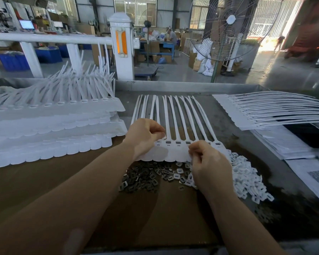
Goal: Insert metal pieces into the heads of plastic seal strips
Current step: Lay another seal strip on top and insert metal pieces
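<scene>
Matt white plastic seal strips (175, 122) lie above dull grey metal pieces (144, 178) on brown cardboard (44, 181) covering the bench (228, 126).

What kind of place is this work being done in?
Most likely a factory floor. Stacks of seal strips lie on the bench, piles of metal pieces sit by the hands, and a big fan stands in an open hall with crates behind.

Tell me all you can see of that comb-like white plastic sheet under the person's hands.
The strip sheet is a joined row of white, slightly translucent plastic seal strips lying flat on the table. Long thin tails fan away from the person; slotted heads with rounded tabs face them. The left hand and right hand both pinch at its heads.
</scene>
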Available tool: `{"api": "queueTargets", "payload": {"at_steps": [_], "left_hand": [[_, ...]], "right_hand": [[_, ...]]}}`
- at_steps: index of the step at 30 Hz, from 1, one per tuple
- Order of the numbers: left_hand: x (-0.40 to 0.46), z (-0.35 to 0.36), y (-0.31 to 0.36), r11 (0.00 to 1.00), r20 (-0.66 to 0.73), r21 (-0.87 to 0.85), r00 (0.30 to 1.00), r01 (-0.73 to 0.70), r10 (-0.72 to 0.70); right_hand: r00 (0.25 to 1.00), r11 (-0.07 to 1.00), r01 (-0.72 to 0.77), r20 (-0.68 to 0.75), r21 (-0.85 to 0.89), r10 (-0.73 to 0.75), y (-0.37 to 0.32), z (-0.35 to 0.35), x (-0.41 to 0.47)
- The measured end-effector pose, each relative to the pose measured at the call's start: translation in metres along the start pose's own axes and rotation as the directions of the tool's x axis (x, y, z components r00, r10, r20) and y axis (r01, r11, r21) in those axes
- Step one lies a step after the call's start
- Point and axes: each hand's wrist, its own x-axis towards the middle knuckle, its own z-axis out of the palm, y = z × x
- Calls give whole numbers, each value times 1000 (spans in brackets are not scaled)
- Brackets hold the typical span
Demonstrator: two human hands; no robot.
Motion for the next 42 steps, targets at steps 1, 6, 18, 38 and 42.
{"api": "queueTargets", "payload": {"at_steps": [1, 6, 18, 38, 42], "left_hand": [[2, 2, 1, 1000, 20, 18, 1000, 6, -6], [12, 9, 3, 996, 112, 85, 993, 13, -23], [23, 10, 2, 993, 163, 65, 980, 101, -110], [27, 10, 1, 989, 191, 54, 970, 141, -149], [27, 12, 1, 992, 188, 27, 974, 121, -124]], "right_hand": [[1000, 1000, -1, 1, 0, 1, 1, 0, 0], [1000, 1000, -1, 4, 9, 1, 1, 0, 1], [999, 999, 39, -7, -21, -39, 1, 1, 0], [998, 998, 58, -25, -28, -59, 2, 0, 1], [998, 998, 54, -17, -31, -55, 2, 0, 1]]}}
